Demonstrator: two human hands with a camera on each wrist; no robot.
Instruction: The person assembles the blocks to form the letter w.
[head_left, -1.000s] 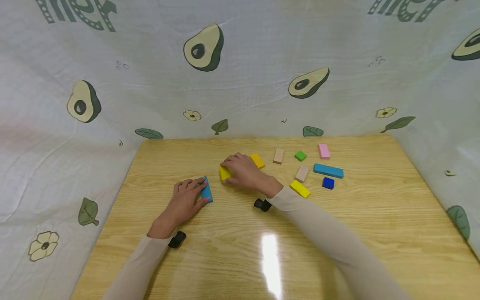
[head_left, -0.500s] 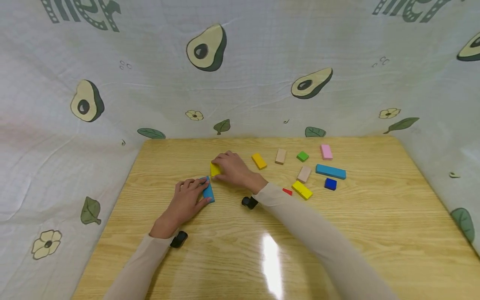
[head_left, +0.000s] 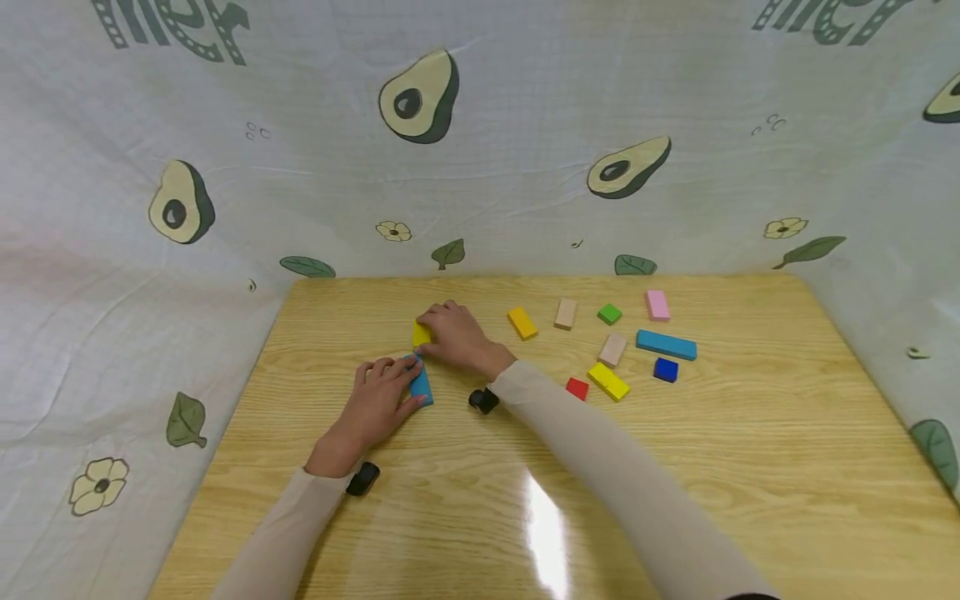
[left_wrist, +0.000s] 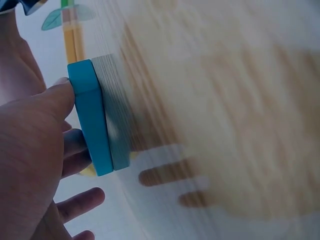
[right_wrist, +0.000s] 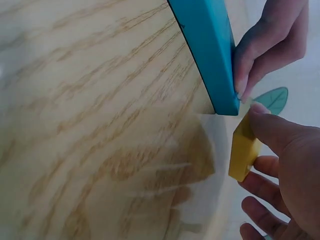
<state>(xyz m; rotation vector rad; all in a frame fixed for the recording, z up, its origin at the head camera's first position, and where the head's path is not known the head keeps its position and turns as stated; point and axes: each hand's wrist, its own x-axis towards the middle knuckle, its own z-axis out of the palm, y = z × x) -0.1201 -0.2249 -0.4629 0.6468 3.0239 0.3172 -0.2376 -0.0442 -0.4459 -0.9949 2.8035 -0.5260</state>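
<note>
On the wooden table, my left hand [head_left: 378, 400] holds a blue rectangular block [head_left: 422, 385] by its two ends, thumb at the near end and fingertips at the far one. My right hand [head_left: 453, 335] pinches a smaller yellow block [head_left: 422, 334] just beyond the blue block's far end. Up close in the right wrist view, the yellow block [right_wrist: 244, 147] sits right by the blue block's corner, and both hands' fingertips nearly meet there. The left wrist view shows the thumb on one end of the blue block [left_wrist: 91, 120]. The right fingers partly cover the yellow block.
Loose blocks lie to the right: orange [head_left: 522, 323], green [head_left: 610, 314], pink [head_left: 657, 305], long blue [head_left: 666, 344], dark blue [head_left: 665, 370], yellow [head_left: 608, 381], red [head_left: 577, 388] and two tan ones. A patterned cloth [head_left: 510, 208] hangs behind the table.
My right hand has slid the yellow block leftward to the blue block's far end. A red block has come into view from behind the right sleeve. The left hand keeps its hold.
</note>
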